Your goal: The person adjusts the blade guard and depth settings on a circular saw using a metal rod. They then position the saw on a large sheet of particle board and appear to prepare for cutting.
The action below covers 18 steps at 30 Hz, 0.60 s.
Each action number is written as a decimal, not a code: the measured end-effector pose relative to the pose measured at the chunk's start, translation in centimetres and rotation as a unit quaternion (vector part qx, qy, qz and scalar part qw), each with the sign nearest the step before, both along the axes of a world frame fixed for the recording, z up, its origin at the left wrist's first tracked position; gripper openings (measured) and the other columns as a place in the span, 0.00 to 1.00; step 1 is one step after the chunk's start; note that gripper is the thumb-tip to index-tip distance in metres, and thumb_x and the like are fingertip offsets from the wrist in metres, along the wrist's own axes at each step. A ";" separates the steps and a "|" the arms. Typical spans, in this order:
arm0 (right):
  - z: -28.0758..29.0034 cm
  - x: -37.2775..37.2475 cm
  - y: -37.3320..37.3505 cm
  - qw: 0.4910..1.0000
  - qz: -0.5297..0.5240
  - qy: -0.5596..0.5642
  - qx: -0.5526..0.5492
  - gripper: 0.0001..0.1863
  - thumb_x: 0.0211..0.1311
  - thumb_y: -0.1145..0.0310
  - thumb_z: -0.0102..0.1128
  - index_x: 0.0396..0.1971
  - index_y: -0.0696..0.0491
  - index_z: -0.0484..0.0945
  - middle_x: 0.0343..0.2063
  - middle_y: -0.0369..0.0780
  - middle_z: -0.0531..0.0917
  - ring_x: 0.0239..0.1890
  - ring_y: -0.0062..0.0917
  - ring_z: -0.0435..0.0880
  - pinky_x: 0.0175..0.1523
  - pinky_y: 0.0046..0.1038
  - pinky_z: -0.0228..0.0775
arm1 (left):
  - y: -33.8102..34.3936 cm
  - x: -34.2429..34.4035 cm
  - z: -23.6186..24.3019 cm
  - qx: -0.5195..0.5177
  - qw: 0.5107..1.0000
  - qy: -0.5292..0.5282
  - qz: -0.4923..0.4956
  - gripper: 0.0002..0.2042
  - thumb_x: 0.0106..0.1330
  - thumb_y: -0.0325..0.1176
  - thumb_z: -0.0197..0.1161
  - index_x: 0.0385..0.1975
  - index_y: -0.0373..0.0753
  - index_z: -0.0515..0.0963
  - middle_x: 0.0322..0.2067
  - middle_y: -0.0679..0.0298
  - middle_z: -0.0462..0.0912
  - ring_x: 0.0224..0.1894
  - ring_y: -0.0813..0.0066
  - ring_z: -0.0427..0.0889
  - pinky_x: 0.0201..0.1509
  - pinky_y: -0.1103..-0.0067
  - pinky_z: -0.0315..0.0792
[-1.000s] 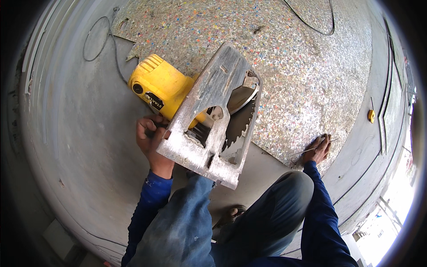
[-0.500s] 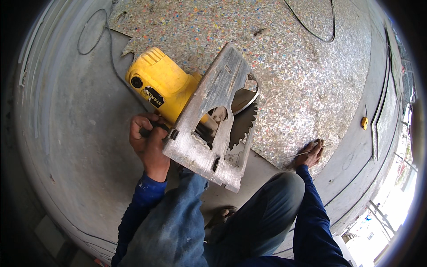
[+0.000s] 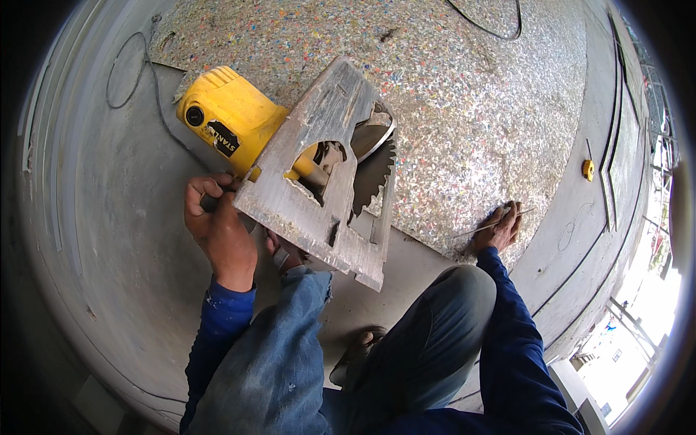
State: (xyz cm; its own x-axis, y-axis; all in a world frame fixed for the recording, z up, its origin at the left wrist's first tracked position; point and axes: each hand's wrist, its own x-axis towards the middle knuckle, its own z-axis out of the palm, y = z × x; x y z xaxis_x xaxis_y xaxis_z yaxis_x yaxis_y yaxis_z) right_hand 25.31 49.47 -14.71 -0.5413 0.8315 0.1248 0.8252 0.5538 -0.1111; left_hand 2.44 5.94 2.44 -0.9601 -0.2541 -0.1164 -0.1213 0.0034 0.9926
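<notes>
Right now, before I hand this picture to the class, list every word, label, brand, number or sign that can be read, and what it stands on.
Yellow circular saw: a black label bears light lettering, partly legible; I won't copy it out.
Yellow tape measure: too small to read any markings.
Speckled board: no lettering that I can make out.

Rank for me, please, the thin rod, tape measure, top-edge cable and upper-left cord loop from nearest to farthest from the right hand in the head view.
1. Thin rod, against the right hand.
2. Tape measure, to its right.
3. Cable, top edge.
4. Cord loop, far upper left.
</notes>
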 end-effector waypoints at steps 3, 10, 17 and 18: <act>-0.1 0.0 0.2 1.000 0.002 0.016 -0.014 0.27 0.74 0.53 0.44 0.68 0.47 0.62 0.72 0.37 0.62 0.75 0.38 0.51 0.75 0.43 0.35 | 0.0 -0.1 0.1 -0.047 0.999 0.003 -0.009 0.07 0.61 0.22 0.59 0.34 0.39 0.68 0.38 0.65 0.75 0.41 0.76 0.74 0.50 0.76 0.70; 0.1 -0.2 -0.1 0.999 0.001 0.011 -0.032 0.27 0.74 0.54 0.44 0.68 0.48 0.61 0.73 0.36 0.60 0.76 0.37 0.49 0.75 0.44 0.32 | 1.0 -0.3 1.0 0.005 1.000 -0.007 -0.001 0.08 0.65 0.26 0.60 0.41 0.36 0.72 0.43 0.63 0.78 0.44 0.74 0.78 0.50 0.74 0.75; 0.1 0.0 0.0 1.000 0.017 0.007 -0.014 0.26 0.74 0.54 0.44 0.67 0.47 0.62 0.73 0.38 0.60 0.76 0.38 0.49 0.75 0.43 0.33 | 1.6 -0.4 1.3 0.040 0.999 0.000 -0.005 0.13 0.63 0.22 0.60 0.48 0.34 0.75 0.48 0.60 0.80 0.49 0.69 0.80 0.55 0.72 0.75; 0.1 0.0 0.0 1.000 0.014 0.005 -0.016 0.26 0.74 0.54 0.44 0.67 0.47 0.62 0.73 0.38 0.60 0.76 0.38 0.49 0.75 0.43 0.32 | 1.7 -0.4 1.3 0.043 0.999 0.000 -0.009 0.14 0.63 0.22 0.60 0.49 0.34 0.75 0.48 0.59 0.80 0.50 0.69 0.80 0.55 0.72 0.75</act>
State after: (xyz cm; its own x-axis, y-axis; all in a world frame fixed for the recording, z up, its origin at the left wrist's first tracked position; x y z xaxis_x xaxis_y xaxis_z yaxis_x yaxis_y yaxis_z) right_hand 25.33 49.52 -14.64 -0.5637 0.8195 0.1030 0.8079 0.5730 -0.1375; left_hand 2.04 7.62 3.77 -0.9644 -0.2266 -0.1363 -0.1212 -0.0793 0.9895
